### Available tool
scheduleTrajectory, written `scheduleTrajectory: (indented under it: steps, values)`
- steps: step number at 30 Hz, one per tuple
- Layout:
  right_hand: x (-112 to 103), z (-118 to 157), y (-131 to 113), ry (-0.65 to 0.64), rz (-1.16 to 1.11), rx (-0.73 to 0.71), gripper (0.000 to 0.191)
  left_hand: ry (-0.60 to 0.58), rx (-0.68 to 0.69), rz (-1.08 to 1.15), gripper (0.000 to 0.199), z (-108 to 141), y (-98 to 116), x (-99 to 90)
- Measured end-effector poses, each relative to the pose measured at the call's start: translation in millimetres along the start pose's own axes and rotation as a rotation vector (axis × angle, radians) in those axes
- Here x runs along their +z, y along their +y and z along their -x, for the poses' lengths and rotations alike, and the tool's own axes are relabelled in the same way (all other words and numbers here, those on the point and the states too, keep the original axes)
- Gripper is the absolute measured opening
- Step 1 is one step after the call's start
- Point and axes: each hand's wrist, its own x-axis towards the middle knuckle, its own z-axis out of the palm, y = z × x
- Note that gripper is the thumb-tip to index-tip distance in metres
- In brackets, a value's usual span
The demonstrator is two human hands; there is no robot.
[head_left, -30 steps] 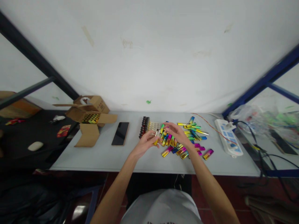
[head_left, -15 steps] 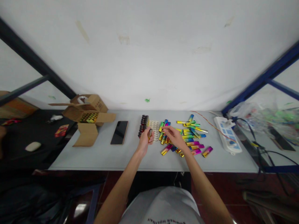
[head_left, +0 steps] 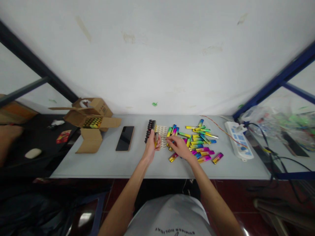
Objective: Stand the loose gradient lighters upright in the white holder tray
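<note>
My left hand (head_left: 150, 146) is wrapped round a small lighter-like piece (head_left: 156, 139), gold with a dark top, held upright over the near part of a white slotted tray (head_left: 162, 131). Dark-topped pieces (head_left: 150, 126) stand in rows along the tray's left side. My right hand (head_left: 177, 146) is just right of the tray, its thumb and fingertips pressed together; whatever is between them is too small to make out. Shiny multicoloured metallic cases (head_left: 201, 141) lie in a loose pile beside and beyond my right hand.
A phone (head_left: 125, 138) lies left of the tray. Farther left, an open cardboard box (head_left: 91, 141) holds yellow-and-dark pieces. A white power strip (head_left: 238, 141) with cables is at the right. Another person's blurred hand (head_left: 11, 134) shows at the far left.
My right hand has moved slightly left, towards the tray. The piece in my left hand now stands more upright. A blurred hand has come further into view at the far left.
</note>
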Motion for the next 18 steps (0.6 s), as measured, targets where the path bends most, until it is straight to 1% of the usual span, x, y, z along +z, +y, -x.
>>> scheduleTrajectory:
  steps: [1,3,5,7,9,12,15,18]
  values:
    - [2,1,0,-0.017,0.048,-0.021,0.025,-0.009,0.039,-0.017,0.057,2,4,-2.2]
    - [7,2,-1,-0.034,0.138,-0.055,0.022,0.0,0.184,-0.119,0.052,4,13,-8.6]
    - [14,3,-2,-0.024,0.209,-0.083,0.019,0.038,0.359,-0.298,0.045,6,23,-16.8]
    - [23,3,-3,0.008,0.259,-0.114,0.015,0.064,0.484,-0.502,0.041,5,33,-25.5]
    - [31,3,-4,0.038,0.28,-0.152,0.012,0.053,0.54,-0.684,0.038,2,40,-33.8]
    - [38,4,-7,0.053,0.281,-0.202,0.01,-0.016,0.601,-0.923,0.033,-6,45,-46.3]
    - [39,7,-9,0.069,0.259,-0.203,0.011,-0.08,0.689,-1.131,0.028,-15,43,-59.6]
    - [35,10,-8,0.107,0.218,-0.17,0.011,-0.116,0.712,-1.295,0.024,-22,39,-72.3]
